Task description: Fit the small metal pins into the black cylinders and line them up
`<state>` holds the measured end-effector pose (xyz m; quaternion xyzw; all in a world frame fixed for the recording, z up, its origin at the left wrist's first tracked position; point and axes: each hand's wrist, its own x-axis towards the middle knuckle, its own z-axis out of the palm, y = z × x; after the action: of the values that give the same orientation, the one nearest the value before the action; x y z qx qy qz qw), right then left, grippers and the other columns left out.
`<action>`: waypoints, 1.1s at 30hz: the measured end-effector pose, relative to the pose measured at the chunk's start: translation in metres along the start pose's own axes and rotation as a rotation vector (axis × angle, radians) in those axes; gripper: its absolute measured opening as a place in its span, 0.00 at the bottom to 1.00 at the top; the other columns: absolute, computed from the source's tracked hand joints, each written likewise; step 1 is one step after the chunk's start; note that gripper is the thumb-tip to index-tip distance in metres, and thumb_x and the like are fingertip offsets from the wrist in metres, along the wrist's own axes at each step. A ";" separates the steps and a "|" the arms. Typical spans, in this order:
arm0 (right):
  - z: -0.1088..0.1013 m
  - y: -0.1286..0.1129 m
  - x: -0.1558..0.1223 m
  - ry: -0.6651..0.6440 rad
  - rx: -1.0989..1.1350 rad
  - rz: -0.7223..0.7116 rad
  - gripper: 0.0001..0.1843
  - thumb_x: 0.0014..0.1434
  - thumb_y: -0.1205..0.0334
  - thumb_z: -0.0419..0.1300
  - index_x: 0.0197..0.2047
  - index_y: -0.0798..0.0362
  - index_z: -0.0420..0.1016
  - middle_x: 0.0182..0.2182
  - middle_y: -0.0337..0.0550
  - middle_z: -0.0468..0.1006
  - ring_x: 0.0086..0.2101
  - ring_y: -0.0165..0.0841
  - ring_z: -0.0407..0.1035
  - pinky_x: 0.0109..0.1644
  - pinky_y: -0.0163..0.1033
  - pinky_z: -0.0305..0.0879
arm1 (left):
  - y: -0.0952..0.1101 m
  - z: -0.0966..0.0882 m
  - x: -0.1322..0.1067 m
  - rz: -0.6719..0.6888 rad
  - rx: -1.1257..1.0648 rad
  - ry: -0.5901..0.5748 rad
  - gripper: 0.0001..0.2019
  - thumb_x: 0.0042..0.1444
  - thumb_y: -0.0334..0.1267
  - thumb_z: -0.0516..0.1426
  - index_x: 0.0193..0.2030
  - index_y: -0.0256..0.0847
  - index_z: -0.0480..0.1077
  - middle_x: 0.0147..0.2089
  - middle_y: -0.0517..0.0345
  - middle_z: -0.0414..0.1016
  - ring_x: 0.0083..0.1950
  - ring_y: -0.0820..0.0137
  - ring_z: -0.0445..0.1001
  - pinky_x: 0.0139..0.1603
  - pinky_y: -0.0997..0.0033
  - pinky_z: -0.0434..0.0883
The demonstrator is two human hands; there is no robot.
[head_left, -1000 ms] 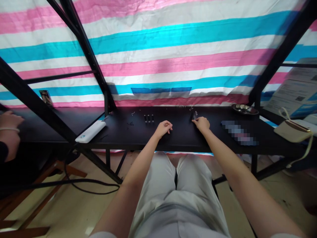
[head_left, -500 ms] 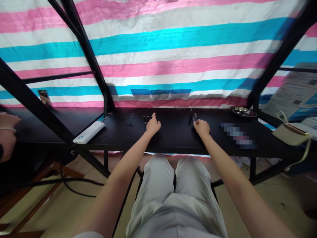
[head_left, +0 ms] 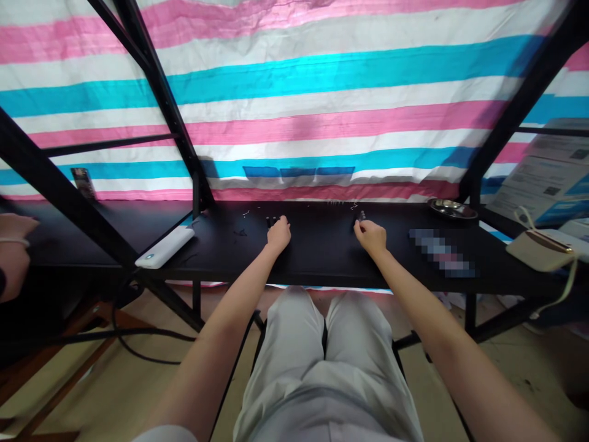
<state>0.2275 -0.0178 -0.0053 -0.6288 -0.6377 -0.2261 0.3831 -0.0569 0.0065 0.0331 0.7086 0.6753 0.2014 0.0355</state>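
My left hand (head_left: 278, 234) rests low over the black table, its fingers drawn together. Just beyond its fingertips stand small black cylinder-shaped pieces with pale tops (head_left: 269, 221), partly covered by the hand. What the left fingers hold, if anything, is hidden. My right hand (head_left: 372, 236) is closed in a pinch at a small dark piece with greyish spots (head_left: 361, 215). That piece is too small to name, and part of it lies behind the thumb and fingers.
A white power-strip-like box (head_left: 166, 247) lies at the left table edge. Thin black scraps (head_left: 240, 232) are nearby. To the right are a round metal dish (head_left: 453, 209), a blurred-out object (head_left: 442, 253) and a beige pouch (head_left: 540, 248). Another person's hand (head_left: 16, 245) shows far left.
The left index finger, stretched forward before, is now curled in, and the left hand has shifted slightly left. My right hand has moved a little to the left.
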 end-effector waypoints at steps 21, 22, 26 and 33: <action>-0.007 -0.044 0.007 -0.133 0.123 -0.086 0.24 0.62 0.53 0.42 0.23 0.53 0.70 0.24 0.44 0.73 0.26 0.29 0.64 0.30 0.34 0.51 | -0.005 0.003 0.009 0.172 -0.053 -0.148 0.22 0.51 0.33 0.55 0.55 0.40 0.64 0.46 0.41 0.72 0.49 0.53 0.71 0.49 0.58 0.64; -0.006 -0.052 0.008 -0.127 0.162 -0.085 0.24 0.62 0.53 0.42 0.22 0.53 0.69 0.24 0.44 0.72 0.26 0.29 0.64 0.31 0.33 0.52 | -0.001 0.004 0.012 0.164 -0.044 -0.173 0.18 0.51 0.32 0.55 0.50 0.39 0.68 0.46 0.40 0.72 0.50 0.52 0.71 0.49 0.57 0.63; -0.003 -0.078 0.005 -0.079 0.301 -0.019 0.24 0.62 0.53 0.42 0.20 0.52 0.67 0.22 0.43 0.71 0.25 0.29 0.63 0.32 0.33 0.54 | 0.009 0.007 0.022 0.174 -0.044 -0.163 0.07 0.50 0.31 0.56 0.37 0.38 0.70 0.41 0.41 0.73 0.47 0.55 0.72 0.47 0.59 0.64; 0.003 -0.085 -0.007 -0.204 0.459 0.070 0.17 0.59 0.54 0.47 0.28 0.52 0.69 0.27 0.42 0.72 0.28 0.31 0.65 0.33 0.34 0.58 | 0.026 0.023 0.005 0.159 -0.695 0.122 0.05 0.56 0.37 0.52 0.34 0.39 0.65 0.22 0.62 0.67 0.26 0.74 0.67 0.33 0.74 0.65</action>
<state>0.1431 -0.0284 0.0039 -0.5665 -0.6857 0.0026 0.4571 -0.0248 0.0142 0.0220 0.6910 0.5102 0.4631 0.2183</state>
